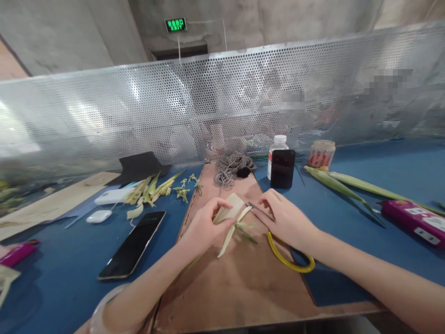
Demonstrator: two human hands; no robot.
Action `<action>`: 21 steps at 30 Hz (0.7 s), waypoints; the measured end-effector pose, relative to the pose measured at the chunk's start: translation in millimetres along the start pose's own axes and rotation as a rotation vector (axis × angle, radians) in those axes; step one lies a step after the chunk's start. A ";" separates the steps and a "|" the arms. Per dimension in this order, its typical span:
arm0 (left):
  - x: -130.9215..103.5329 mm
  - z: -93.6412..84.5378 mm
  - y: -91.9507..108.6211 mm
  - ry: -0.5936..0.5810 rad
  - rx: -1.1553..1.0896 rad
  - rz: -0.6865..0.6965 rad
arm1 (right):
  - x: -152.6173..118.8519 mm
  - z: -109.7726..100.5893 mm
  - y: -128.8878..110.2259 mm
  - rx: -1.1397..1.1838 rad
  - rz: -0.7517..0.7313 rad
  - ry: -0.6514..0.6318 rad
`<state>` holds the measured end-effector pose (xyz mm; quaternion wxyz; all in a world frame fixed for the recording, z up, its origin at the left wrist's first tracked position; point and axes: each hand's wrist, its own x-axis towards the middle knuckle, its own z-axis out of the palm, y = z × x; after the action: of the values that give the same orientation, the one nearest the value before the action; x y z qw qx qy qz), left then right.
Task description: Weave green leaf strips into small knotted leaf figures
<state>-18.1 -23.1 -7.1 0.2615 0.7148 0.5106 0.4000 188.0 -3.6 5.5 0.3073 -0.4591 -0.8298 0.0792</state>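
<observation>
My left hand (pixel 207 221) pinches a broad, pale piece of dried leaf (pixel 232 207) above the brown board (pixel 229 297). From the same fingers hang narrow cream and green leaf strips (pixel 226 242), crossing near a small green knot. A pair of scissors (pixel 294 268) with a yellow handle is in my right hand (pixel 287 214). Its blade tips lie close to the upper end of the cream strip; whether they touch it I cannot tell. My fingers partly cover the scissors' blades and the held leaf pieces.
Grey yarn (pixel 231 168) lies at the board's far end. A black phone (pixel 134 246) and leaf scraps (pixel 149 190) are left. A dark upright device (pixel 282 169), a jar (pixel 321 154), long green leaves (pixel 335 186) and a magenta packet (pixel 413 222) are right. A perforated metal screen (pixel 156 111) stands behind.
</observation>
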 end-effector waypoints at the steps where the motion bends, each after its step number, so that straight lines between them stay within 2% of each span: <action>1: 0.8 -0.7 -0.7 0.030 -0.017 -0.001 | 0.7 -5.5 6.3 -0.148 -0.020 -0.057; 3: 2.0 -1.9 -1.3 0.070 -0.066 -0.006 | 0.8 -15.4 18.5 -0.332 -0.004 -0.331; 4: 2.3 -2.3 -1.1 0.080 -0.092 -0.008 | 0.3 -19.3 23.1 -0.387 0.011 -0.427; 6: 2.6 -2.7 0.1 0.092 -0.131 -0.010 | -1.4 -24.0 27.0 -0.455 -0.011 -0.529; 9: 3.0 -3.2 1.5 0.135 -0.189 -0.003 | -3.0 -23.7 22.8 -0.483 0.011 -0.522; 14: 7.5 -5.5 -2.4 0.243 -0.310 0.002 | 3.5 -14.0 20.3 -0.666 0.015 -0.421; 18: 10.4 -5.7 -5.3 0.266 -0.401 -0.044 | 7.4 -7.9 28.9 -0.711 0.002 -0.367; 21: 10.2 -4.5 -5.1 0.264 -0.424 -0.022 | 6.8 -5.9 34.1 -0.701 0.001 -0.337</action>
<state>-22.9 -11.9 -5.5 0.3412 0.5798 0.4527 0.5852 213.1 20.3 -0.9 -0.0091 -0.5172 -0.8451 -0.1349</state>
